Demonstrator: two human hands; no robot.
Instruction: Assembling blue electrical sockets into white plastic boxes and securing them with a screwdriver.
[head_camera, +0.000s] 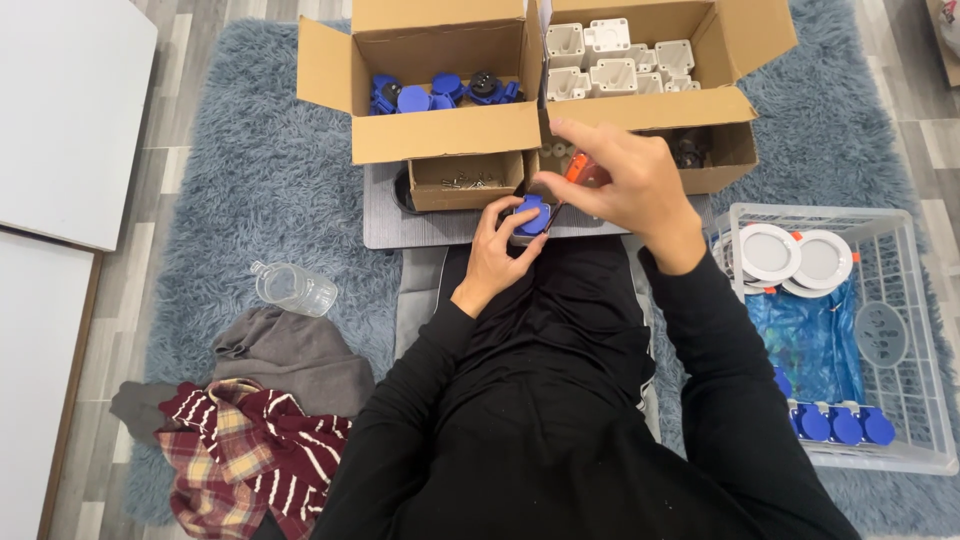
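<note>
My left hand (497, 250) grips a small blue round part (532, 214) seated on a grey base, held over the grey lap board (400, 225). My right hand (625, 185) is above it, closed around an orange-handled tool (578, 169) whose tip points down at the blue part. Both sleeves are black.
Two open cardboard boxes sit ahead: the left box (440, 130) holds blue parts, the right box (650, 105) holds white housings. A small box of screws (466, 181) is in front. A clear crate (905, 400) at right holds white round lamps and blue parts. A plastic bottle (295, 288) and clothes lie left.
</note>
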